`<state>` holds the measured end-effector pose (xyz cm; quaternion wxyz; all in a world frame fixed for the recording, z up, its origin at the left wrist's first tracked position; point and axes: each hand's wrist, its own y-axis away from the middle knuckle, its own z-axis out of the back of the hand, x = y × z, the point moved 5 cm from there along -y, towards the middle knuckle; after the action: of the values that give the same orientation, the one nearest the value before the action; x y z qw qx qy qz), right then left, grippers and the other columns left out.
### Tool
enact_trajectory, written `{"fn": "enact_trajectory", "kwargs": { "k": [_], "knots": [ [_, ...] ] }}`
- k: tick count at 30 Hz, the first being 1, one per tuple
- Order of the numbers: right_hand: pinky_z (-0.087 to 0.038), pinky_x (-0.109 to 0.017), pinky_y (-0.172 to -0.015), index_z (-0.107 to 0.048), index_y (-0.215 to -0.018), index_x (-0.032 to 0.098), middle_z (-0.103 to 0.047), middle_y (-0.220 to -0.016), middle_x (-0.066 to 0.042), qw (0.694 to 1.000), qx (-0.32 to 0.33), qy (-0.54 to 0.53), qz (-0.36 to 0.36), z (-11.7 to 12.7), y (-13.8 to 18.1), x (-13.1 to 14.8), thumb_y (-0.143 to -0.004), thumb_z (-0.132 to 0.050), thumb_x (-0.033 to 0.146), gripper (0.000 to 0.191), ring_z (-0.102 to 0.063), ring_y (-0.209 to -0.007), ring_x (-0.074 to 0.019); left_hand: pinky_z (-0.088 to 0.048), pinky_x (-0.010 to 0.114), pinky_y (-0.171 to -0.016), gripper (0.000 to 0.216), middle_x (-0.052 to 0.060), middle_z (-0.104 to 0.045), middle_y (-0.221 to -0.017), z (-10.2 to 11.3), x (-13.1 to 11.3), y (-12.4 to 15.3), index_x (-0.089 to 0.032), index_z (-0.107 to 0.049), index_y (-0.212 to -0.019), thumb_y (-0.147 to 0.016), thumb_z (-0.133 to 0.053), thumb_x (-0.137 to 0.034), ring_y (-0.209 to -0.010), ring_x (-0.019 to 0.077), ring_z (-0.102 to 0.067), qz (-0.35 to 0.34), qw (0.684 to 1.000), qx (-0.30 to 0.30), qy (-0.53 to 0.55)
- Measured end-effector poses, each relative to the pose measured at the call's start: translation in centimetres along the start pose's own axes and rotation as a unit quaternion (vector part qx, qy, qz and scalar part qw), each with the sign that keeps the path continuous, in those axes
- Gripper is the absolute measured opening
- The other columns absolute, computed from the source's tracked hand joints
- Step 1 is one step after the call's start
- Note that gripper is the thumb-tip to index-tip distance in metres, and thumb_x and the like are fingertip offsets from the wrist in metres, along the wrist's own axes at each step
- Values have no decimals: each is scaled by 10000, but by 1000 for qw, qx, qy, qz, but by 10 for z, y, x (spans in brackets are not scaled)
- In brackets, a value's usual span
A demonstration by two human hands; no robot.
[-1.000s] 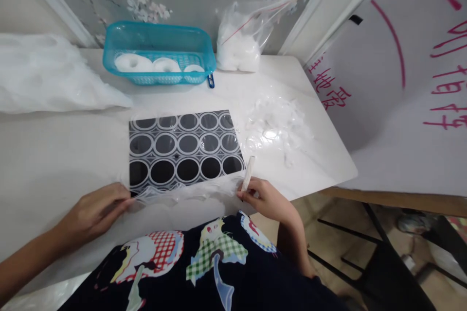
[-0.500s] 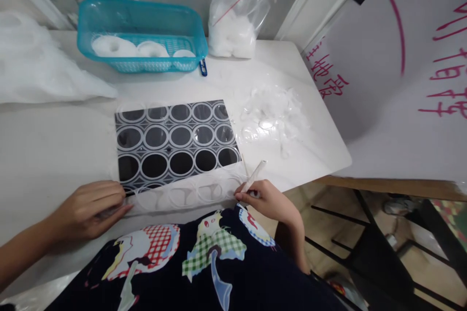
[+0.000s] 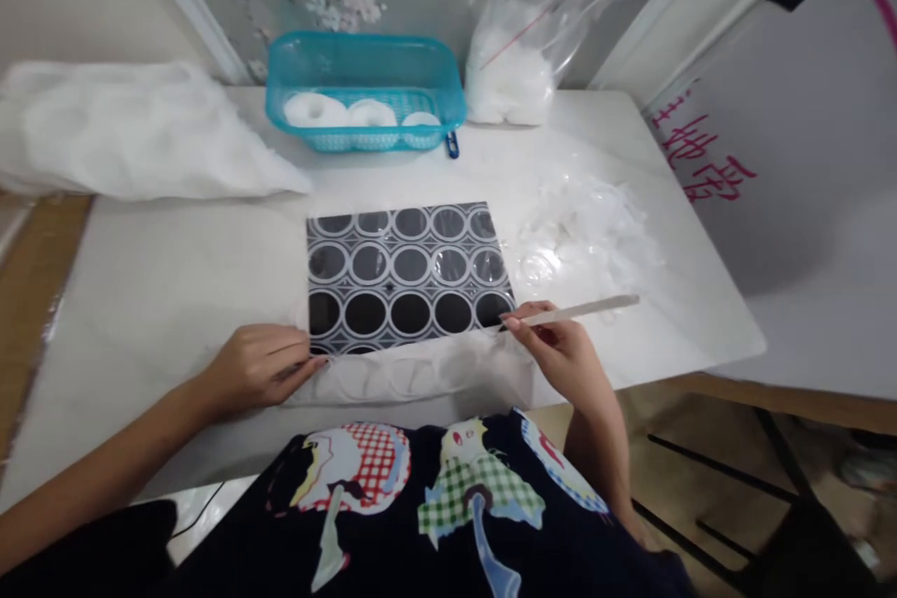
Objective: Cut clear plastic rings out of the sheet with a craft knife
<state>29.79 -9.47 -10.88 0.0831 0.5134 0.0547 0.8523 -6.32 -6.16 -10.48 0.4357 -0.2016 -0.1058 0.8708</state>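
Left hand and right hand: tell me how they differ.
The left hand holds the clear film at its near left corner; the right hand pinches a thin stick. The left hand's fingers point rightward, the right hand's leftward. Both sit at the film's near edge.

A teal basket [image 3: 364,65] of white rings [image 3: 315,109] sits beside a zip bag [image 3: 511,65].

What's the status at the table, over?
Left hand on near-left corner of clear film. Right hand holds thin stick, tip at edge of black ringed sheet. Plastic scraps piled right of sheet.
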Motion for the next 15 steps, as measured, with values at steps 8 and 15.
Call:
{"fn": "enact_trajectory", "kwargs": {
  "k": [8, 15],
  "knots": [
    [-520, -323, -690, -803, -904, 231, -806, -925, -54, 990, 86, -9, 115, -96, -64, 69, -841, -709, 364, 174, -703, -773, -215, -515, 246, -606, 169, 8, -704, -711, 11, 21, -11, -177, -607, -746, -908, -646, -151, -645, 132, -618, -39, 996, -63, -56],
    [-530, -291, -696, -771, -887, 194, -797, -841, -43, 973, 134, -50, 182, -177, -97, 98, -880, -678, 353, 185, -734, -760, -204, -556, 413, -903, 168, 74, -759, -1096, 6, 46, 1, -189, -704, -1077, -954, -619, -265, -1046, 244, -684, 1, 996, -86, -24]
  ]
}}
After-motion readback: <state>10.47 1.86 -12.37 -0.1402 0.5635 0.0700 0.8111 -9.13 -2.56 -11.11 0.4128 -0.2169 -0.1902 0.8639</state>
